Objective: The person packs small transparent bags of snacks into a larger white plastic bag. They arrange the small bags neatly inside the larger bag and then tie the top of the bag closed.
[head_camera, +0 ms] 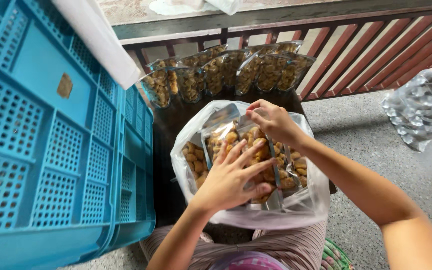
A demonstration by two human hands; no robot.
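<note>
A crate (51,140) stands on the left, a dark table (168,130) just right of it bearing a row of filled pouches (226,70) at its far edge — before them an open bag (196,125) holding more pouches (243,150) — railing (376,50) behind.
</note>
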